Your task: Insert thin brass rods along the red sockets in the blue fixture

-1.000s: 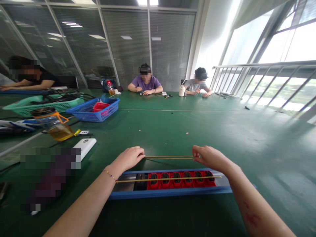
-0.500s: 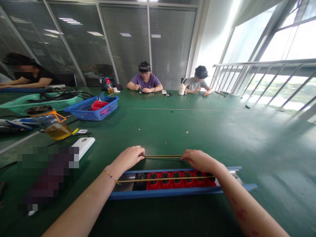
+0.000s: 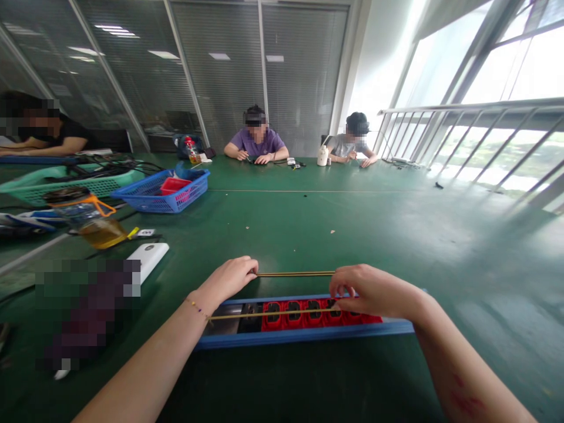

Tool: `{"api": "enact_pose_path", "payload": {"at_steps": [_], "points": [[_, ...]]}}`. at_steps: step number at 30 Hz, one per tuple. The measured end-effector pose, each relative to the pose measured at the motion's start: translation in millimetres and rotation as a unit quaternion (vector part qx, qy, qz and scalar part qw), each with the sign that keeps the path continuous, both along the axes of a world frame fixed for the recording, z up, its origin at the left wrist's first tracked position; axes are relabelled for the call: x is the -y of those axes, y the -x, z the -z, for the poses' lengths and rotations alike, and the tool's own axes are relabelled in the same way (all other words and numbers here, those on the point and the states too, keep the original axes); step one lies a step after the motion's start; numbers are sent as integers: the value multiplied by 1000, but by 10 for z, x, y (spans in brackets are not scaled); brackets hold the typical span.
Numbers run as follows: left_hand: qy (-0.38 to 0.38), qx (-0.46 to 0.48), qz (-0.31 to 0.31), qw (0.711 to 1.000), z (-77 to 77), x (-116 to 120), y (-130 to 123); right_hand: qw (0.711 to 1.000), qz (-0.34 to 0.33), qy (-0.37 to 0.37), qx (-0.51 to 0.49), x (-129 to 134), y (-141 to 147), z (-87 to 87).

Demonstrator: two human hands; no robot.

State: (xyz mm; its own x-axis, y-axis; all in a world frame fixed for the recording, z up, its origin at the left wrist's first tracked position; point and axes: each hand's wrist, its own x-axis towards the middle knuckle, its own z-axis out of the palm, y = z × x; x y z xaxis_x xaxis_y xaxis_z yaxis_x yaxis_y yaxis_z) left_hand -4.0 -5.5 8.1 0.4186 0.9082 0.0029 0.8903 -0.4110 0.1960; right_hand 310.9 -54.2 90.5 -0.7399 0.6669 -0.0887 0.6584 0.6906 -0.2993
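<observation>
Beyond the power strip, thin brass strips (image 3: 295, 274) lie side by side, running between my two hands. My left hand (image 3: 233, 276) pinches them at their left end. My right hand (image 3: 363, 291) is bent over the right part of the power strip, fingers curled down and thumb apart from them. Its thumb is at a single brass strip (image 3: 273, 314) that lies lengthwise over the red sockets (image 3: 293, 322). Whether the thumb touches it, I cannot tell. The blue-edged housing (image 3: 308, 338) holds the sockets and a black module (image 3: 251, 317). My right hand hides the housing's right part.
A white device (image 3: 152, 258) with a blurred dark part lies left. Behind it stand a jar of amber liquid (image 3: 99, 232), a blue basket (image 3: 176, 200) and a green basket (image 3: 97, 185) of cables. Several people sit across the green table (image 3: 282, 229).
My right hand has lifted off the far brass strips and come back toward the power strip, its thumb now at the near brass strip. My left hand keeps its pinch.
</observation>
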Motion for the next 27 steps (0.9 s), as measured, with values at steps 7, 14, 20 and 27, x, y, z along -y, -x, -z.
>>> {"api": "enact_pose_path", "payload": {"at_steps": [7, 14, 20, 27], "points": [[4, -5, -2, 1000, -25, 9, -19, 995, 12, -51, 84, 194, 144, -28], [5, -6, -5, 1000, -27, 14, -24, 983, 52, -129, 121, 264, 261, 54], [11, 0, -7, 1000, -37, 14, -22, 986, 94, -122, 69, 238, 13, -133], [-7, 8, 8, 1000, 12, 0, 22, 975, 186, -108, 54, 59, -430, -161]]}}
